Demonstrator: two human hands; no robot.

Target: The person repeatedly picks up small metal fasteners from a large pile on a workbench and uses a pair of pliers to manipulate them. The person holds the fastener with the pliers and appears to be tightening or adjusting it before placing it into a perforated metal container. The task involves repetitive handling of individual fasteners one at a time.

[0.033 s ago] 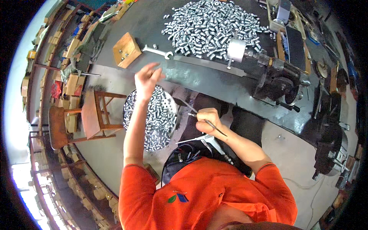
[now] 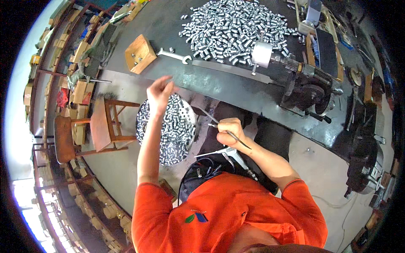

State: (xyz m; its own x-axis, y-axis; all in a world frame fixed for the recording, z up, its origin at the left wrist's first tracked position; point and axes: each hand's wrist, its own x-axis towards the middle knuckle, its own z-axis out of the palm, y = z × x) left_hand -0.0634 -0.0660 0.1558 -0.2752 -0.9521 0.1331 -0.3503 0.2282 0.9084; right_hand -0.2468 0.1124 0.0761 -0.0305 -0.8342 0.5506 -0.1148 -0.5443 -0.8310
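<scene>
My right hand (image 2: 230, 130) is closed round a slender dark rod (image 2: 205, 113), which slants from upper left to lower right through my fist. A small metal cylinder (image 2: 212, 125) shows at the thumb side of that fist. Over the far rim of a round basin, my left hand (image 2: 158, 93) has its fingers curled together; whatever they hold, if anything, is hidden. The white basin (image 2: 190, 114), with holes in its side, is heaped with short silver metal sleeves (image 2: 175, 130). Across my lap lies a silver air blow gun (image 2: 232, 156) with a thin nozzle.
A pile of metal sleeves (image 2: 236, 29) covers the workbench's (image 2: 202, 82) far part. Nearer lie a wooden box (image 2: 140, 55) and an open-end wrench (image 2: 175, 55). A geared machine (image 2: 308, 86) stands right. At left are a wooden chair (image 2: 101, 126) and shelves of boxes (image 2: 80, 97).
My left hand has drawn slightly back toward me, and its fingers have come closer together. The right hand with the rod has barely moved.
</scene>
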